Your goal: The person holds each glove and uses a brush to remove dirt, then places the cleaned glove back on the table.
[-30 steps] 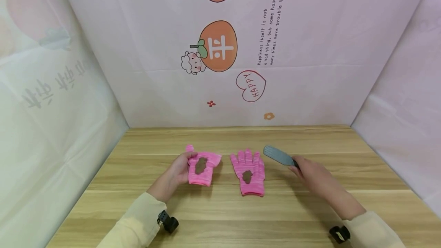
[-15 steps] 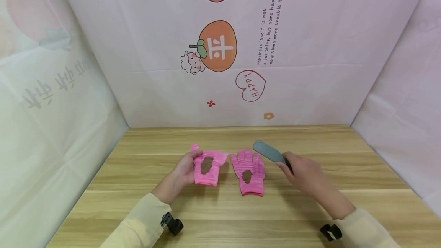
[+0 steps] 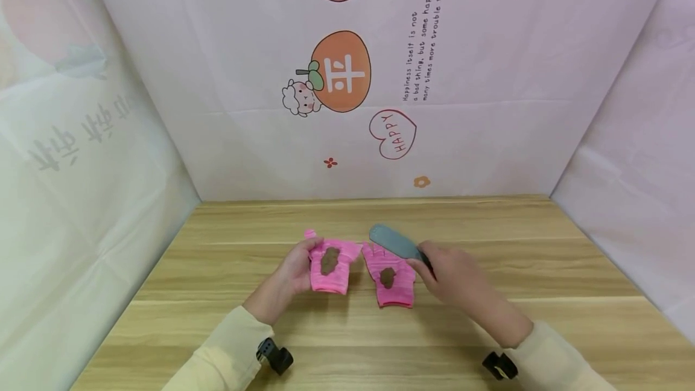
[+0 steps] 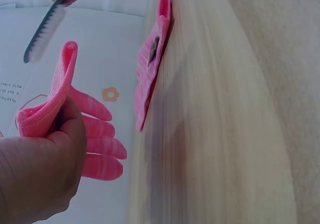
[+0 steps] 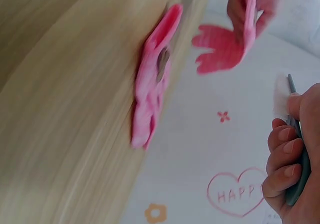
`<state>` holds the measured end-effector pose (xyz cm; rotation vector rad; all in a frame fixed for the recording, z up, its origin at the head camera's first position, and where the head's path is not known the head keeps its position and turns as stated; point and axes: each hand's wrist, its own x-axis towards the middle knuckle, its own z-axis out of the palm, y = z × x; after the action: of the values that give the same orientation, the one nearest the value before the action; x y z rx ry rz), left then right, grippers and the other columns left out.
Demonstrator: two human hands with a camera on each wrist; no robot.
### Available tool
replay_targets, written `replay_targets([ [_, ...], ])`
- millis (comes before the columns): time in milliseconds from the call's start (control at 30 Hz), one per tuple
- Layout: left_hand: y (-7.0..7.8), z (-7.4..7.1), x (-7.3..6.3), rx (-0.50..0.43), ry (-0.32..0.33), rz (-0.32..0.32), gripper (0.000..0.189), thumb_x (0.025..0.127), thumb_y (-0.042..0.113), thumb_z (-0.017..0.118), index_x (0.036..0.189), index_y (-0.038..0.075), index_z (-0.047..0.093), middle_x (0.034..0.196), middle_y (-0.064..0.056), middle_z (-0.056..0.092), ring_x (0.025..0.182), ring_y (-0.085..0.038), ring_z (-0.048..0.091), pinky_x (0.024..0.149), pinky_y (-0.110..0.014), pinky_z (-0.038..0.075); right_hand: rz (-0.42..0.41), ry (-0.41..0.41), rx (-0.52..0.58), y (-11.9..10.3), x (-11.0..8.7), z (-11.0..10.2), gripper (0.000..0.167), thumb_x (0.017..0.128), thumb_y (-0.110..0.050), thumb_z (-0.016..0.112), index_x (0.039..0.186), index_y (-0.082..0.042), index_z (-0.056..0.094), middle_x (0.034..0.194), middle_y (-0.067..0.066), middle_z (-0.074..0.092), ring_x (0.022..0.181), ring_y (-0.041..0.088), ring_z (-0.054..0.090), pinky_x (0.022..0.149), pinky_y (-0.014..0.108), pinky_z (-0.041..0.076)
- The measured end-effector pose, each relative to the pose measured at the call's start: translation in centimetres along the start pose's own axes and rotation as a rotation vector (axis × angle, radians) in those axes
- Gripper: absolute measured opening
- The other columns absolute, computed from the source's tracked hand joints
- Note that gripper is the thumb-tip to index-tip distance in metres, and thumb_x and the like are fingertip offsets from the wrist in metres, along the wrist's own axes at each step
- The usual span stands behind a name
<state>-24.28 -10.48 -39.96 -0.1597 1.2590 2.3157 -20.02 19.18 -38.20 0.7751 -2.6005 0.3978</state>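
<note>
My left hand (image 3: pixel 295 267) grips a pink knit glove (image 3: pixel 336 275) above the table, with a brown stain (image 3: pixel 329 260) facing up. In the left wrist view the held glove's fingers (image 4: pixel 102 154) hang down past my hand. A grey-green brush (image 3: pixel 395 241) is in my right hand (image 3: pixel 453 273), fingers curled round its handle. White bristles (image 4: pixel 47 31) show on its underside in the left wrist view. A second pink glove (image 3: pixel 396 294) lies flat on the table, also with a brown stain (image 3: pixel 388 277). The brush overlaps that glove's fingertips in the head view.
The wood-grain table (image 3: pixel 347 343) runs back to a white printed cloth wall (image 3: pixel 467 137). White cloth also hangs at the left (image 3: pixel 108 198) and right (image 3: pixel 624 168). Black cameras (image 3: pixel 276 356) are strapped at both wrists.
My right hand has carried the brush leftward, over the lying glove's fingertips. The left hand has shifted a little to the right with its glove. The lying glove stays put.
</note>
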Motion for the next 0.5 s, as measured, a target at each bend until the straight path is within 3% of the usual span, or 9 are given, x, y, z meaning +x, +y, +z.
replay_targets([
  [200,-0.3,0.4,0.1,-0.002,-0.048,-0.004,0.025,0.104,0.025,0.032,0.101,0.006,0.048,0.086,-0.004,0.064,0.079,-0.015,0.064,0.077,-0.032,0.055,-0.093,0.017,0.022,-1.8,0.6,0.6,0.024,0.092,-0.025,0.069,0.085,-0.010,0.051,0.061,-0.009,0.035,0.049,0.004,0.032,0.043,0.018,0.030],
  [500,-0.7,0.9,0.2,-0.041,-0.057,-0.001,0.028,0.106,0.025,0.028,0.103,0.004,0.046,0.088,-0.005,0.064,0.080,-0.014,0.064,0.077,-0.030,0.055,-0.223,0.038,0.023,-3.8,1.3,2.2,0.024,0.093,-0.026,0.066,0.089,-0.008,0.051,0.059,-0.009,0.034,0.049,0.004,0.029,0.041,0.016,0.028],
])
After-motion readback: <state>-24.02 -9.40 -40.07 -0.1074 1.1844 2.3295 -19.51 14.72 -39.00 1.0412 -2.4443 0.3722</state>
